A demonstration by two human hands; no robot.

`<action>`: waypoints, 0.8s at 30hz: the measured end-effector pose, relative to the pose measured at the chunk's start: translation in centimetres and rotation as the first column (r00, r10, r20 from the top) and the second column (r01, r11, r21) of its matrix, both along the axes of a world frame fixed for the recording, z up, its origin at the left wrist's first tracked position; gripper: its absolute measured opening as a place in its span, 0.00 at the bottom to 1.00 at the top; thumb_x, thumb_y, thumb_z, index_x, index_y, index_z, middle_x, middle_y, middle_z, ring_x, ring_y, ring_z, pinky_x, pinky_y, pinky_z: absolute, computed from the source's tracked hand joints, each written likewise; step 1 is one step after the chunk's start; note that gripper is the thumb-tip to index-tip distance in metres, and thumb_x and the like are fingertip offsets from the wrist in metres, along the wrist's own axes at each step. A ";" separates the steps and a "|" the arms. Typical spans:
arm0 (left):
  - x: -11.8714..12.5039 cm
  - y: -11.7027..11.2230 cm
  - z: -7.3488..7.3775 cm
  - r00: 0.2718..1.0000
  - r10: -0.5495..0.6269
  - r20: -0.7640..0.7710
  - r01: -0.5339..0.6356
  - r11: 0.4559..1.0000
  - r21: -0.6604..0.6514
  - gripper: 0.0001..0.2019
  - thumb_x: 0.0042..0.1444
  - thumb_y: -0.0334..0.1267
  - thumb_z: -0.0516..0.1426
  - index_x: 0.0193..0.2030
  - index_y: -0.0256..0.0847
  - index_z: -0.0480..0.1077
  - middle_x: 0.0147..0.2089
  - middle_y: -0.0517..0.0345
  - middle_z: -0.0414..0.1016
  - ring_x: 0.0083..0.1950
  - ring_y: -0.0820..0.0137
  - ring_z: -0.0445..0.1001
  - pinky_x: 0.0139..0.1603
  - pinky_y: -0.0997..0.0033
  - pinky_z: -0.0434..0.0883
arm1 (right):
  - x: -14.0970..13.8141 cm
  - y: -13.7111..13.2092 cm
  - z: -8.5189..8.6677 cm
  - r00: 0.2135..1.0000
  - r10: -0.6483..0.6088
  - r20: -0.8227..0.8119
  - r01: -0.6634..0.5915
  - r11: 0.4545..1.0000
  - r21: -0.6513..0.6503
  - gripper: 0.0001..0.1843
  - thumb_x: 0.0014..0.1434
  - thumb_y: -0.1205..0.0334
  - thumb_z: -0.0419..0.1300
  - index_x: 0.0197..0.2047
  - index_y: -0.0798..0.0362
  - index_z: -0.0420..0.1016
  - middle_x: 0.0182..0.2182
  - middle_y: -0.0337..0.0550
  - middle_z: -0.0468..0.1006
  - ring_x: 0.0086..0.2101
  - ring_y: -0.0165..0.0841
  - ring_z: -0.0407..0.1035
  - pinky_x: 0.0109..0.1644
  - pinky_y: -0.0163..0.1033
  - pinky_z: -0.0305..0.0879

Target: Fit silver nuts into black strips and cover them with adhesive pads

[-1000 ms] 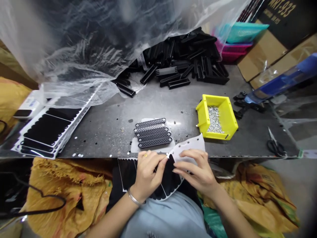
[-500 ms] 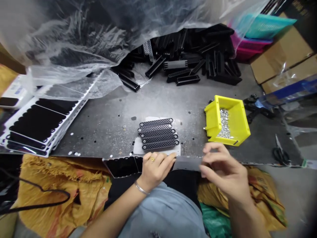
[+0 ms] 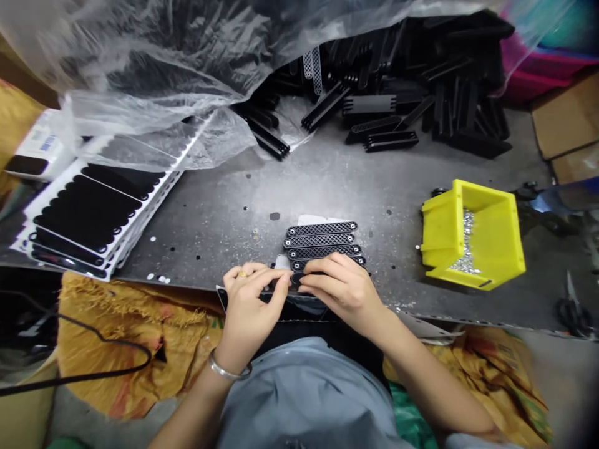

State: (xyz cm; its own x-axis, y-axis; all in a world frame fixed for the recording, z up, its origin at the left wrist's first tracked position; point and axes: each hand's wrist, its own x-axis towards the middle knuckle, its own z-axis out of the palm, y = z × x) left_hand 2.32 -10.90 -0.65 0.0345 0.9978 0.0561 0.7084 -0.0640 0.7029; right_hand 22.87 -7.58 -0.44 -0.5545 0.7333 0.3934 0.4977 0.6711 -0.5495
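My left hand (image 3: 255,302) and my right hand (image 3: 344,288) meet at the near edge of the bench. Between their fingertips is a small dark strip with a rounded end (image 3: 296,278), pinched from both sides; most of it is hidden by the fingers. Just beyond, a row of several black lattice-patterned bars (image 3: 322,241) lies side by side on a white sheet (image 3: 322,219). My right fingers cover part of the nearest bars. Below the hands, a sheet with black stickers (image 3: 304,305) pokes out at the bench edge, partly covered.
Stacked sheets of black strip stickers (image 3: 88,212) lie at left. A yellow bin (image 3: 496,237) of small metal parts stands at right, with scissors (image 3: 571,305) beyond it. Black parts (image 3: 379,112) are piled at the back beside clear plastic film (image 3: 154,56).
My right hand has come left from near the yellow bin to meet my left hand. Both now pinch the dark strip beside the bars. The view has shifted left.
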 end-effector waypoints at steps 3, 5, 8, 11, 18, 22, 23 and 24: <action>0.2 0.2 0.0 1.000 0.020 0.016 -0.019 0.999 -0.027 0.08 0.66 0.40 0.60 0.36 0.49 0.78 0.35 0.65 0.82 0.43 0.66 0.77 0.58 0.56 0.55 | -0.3 -0.1 0.1 1.000 -0.005 0.017 0.004 0.999 0.031 0.05 0.69 0.62 0.64 0.43 0.54 0.81 0.42 0.45 0.85 0.38 0.34 0.71 0.42 0.41 0.68; 0.3 0.4 0.0 0.999 0.032 0.018 -0.031 0.999 -0.043 0.07 0.66 0.41 0.61 0.35 0.49 0.78 0.36 0.65 0.82 0.44 0.66 0.77 0.58 0.56 0.54 | 0.0 -0.3 0.5 0.999 -0.001 0.053 -0.002 0.998 0.066 0.06 0.68 0.62 0.64 0.44 0.54 0.81 0.44 0.46 0.85 0.38 0.35 0.72 0.41 0.41 0.68; 0.3 0.5 -0.1 0.999 0.034 0.021 -0.033 0.998 -0.051 0.07 0.65 0.42 0.61 0.35 0.50 0.78 0.36 0.65 0.82 0.45 0.65 0.77 0.59 0.56 0.54 | 1.9 -0.6 1.2 0.995 -0.029 0.094 0.028 1.000 0.014 0.10 0.69 0.60 0.63 0.49 0.54 0.81 0.47 0.49 0.83 0.42 0.37 0.74 0.44 0.43 0.71; 0.3 0.6 -0.2 0.999 0.036 0.017 -0.035 0.998 -0.050 0.07 0.64 0.42 0.61 0.34 0.49 0.78 0.36 0.65 0.81 0.45 0.65 0.77 0.58 0.57 0.54 | 5.0 -0.9 1.6 0.987 -0.161 0.021 0.161 0.958 -0.239 0.09 0.69 0.62 0.64 0.50 0.52 0.81 0.44 0.47 0.81 0.43 0.35 0.76 0.45 0.41 0.73; -0.2 0.8 -0.4 0.999 0.010 -0.042 -0.011 1.000 -0.025 0.09 0.65 0.44 0.61 0.34 0.47 0.77 0.36 0.62 0.81 0.43 0.65 0.77 0.58 0.56 0.56 | 7.4 -0.5 0.4 0.964 -0.229 -0.136 0.154 0.897 -0.414 0.05 0.67 0.65 0.64 0.44 0.50 0.83 0.37 0.42 0.80 0.34 0.30 0.73 0.35 0.36 0.70; 0.1 0.2 -0.1 0.994 0.011 -0.110 0.000 0.995 0.099 0.06 0.66 0.41 0.61 0.37 0.46 0.75 0.37 0.61 0.81 0.43 0.65 0.77 0.57 0.56 0.60 | 7.4 -1.2 1.3 0.973 -0.229 -0.042 0.212 0.946 -0.247 0.08 0.68 0.67 0.62 0.47 0.52 0.82 0.38 0.45 0.76 0.35 0.32 0.73 0.39 0.39 0.73; 0.5 -0.2 0.0 0.993 0.007 -0.115 0.014 0.983 0.184 0.03 0.66 0.38 0.62 0.39 0.46 0.75 0.38 0.60 0.81 0.43 0.64 0.77 0.56 0.57 0.62 | 7.6 -1.9 1.7 0.962 -0.271 -0.017 0.265 0.951 -0.159 0.10 0.68 0.69 0.61 0.50 0.51 0.81 0.39 0.46 0.75 0.37 0.33 0.73 0.40 0.40 0.74; 1.0 -0.6 0.0 0.994 -0.023 -0.111 0.052 0.962 0.267 0.01 0.65 0.35 0.62 0.42 0.46 0.74 0.40 0.58 0.81 0.45 0.64 0.77 0.55 0.59 0.64 | 7.7 -2.8 2.1 0.950 -0.314 0.000 0.312 0.946 -0.092 0.13 0.69 0.71 0.60 0.53 0.51 0.80 0.40 0.47 0.75 0.38 0.34 0.73 0.42 0.41 0.75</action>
